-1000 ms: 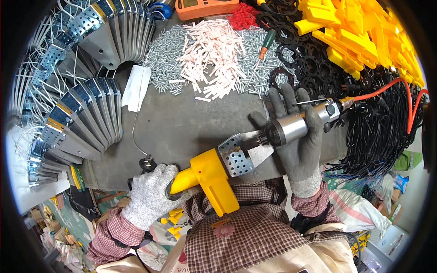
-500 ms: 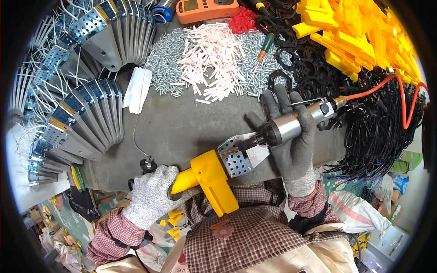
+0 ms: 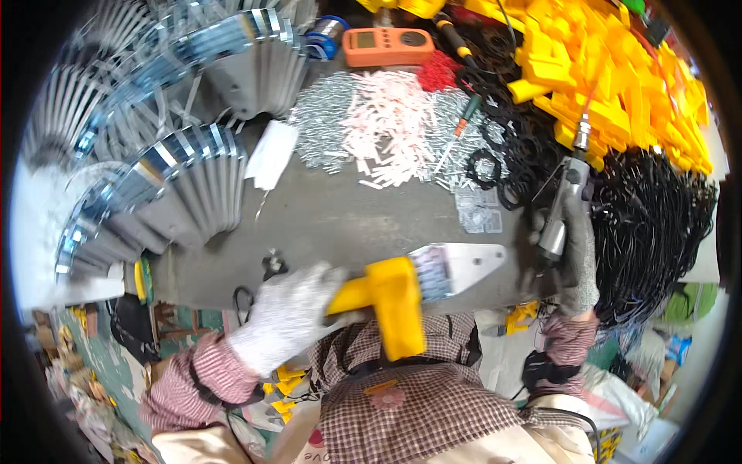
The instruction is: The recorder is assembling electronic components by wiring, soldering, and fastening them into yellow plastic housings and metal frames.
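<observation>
My left hand (image 3: 286,313), in a pale grey knit glove, is closed round the grip of a yellow plastic handle (image 3: 398,309). A perforated metal bracket, blurred by motion, joins the handle to a flat, pointed metal plate (image 3: 471,267) that sticks out to the right over the table edge. My right hand (image 3: 576,263), in a darker grey glove, wraps round a silver air screwdriver (image 3: 572,193). The screwdriver stands tilted at the right, apart from the plate, its hose fitting toward the yellow parts; its front end is blurred and partly hidden by my fingers.
Fanned metal plates with white wires (image 3: 185,185) fill the left side. Loose screws (image 3: 321,116), pale pink sleeves (image 3: 390,124), a green-handled screwdriver (image 3: 466,116) and an orange meter (image 3: 386,48) lie at the back. Yellow plastic parts (image 3: 618,85) and black cables (image 3: 645,232) crowd the right.
The air screwdriver has come off the bracket and moved right, turning more upright in my right hand. The yellow handle has shifted slightly right, and its metal plate now shows uncovered.
</observation>
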`<state>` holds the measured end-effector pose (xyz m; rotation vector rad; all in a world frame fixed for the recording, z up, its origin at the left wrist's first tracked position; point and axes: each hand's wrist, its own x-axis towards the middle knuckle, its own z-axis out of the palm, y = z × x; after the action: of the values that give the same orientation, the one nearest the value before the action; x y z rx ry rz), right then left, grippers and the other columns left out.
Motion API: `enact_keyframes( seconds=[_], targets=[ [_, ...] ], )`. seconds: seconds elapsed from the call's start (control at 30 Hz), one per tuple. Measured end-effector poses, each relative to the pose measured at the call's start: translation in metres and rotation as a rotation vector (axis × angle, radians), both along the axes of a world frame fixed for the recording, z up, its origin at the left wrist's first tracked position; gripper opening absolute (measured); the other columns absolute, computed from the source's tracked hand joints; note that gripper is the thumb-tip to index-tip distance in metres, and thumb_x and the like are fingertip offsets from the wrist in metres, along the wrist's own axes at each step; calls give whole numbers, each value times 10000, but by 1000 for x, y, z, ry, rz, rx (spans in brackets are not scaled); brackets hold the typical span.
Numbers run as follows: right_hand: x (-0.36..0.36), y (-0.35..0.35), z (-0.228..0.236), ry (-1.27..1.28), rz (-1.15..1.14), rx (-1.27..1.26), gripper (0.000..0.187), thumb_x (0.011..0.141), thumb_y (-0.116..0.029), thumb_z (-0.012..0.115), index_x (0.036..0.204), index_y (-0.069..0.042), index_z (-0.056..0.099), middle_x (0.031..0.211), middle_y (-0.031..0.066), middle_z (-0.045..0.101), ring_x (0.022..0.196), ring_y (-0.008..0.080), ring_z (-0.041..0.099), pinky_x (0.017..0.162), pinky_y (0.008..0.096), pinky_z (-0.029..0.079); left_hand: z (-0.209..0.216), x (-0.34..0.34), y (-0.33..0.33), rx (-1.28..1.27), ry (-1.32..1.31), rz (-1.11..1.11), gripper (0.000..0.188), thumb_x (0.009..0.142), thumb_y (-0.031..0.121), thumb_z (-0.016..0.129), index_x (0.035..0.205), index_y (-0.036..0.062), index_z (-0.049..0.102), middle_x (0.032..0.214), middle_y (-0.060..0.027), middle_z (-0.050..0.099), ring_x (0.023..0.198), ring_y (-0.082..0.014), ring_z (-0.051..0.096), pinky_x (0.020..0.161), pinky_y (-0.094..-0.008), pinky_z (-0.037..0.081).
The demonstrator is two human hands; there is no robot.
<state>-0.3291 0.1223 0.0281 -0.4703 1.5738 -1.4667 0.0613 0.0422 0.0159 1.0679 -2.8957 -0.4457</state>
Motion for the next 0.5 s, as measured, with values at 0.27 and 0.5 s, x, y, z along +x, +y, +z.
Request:
enact_keyframes(
  seconds=[0.27, 0.5],
  targets=[
    [76, -61, 34, 1555, 467, -462, 319, 865, -31, 634, 1182, -14, 655, 1152, 186, 612, 1114, 356, 595, 978, 404, 499, 13, 39, 77, 1293, 413, 290, 538, 1058, 470, 497, 1430, 81, 526, 1294, -122, 609, 1227, -256, 581, 1045, -408, 465],
    [275, -151, -10, 1705, 1383, -1123, 109, 692, -35, 664, 769, 22, 717, 800, 180, 703, 863, 333, 718, 812, 389, 579, -31, -21, 69, 1657, 1471, 682, 622, 1086, 442, 418, 1504, -15, 355, 1472, -185, 502, 1307, -283, 558, 1124, -393, 448]
  ],
)
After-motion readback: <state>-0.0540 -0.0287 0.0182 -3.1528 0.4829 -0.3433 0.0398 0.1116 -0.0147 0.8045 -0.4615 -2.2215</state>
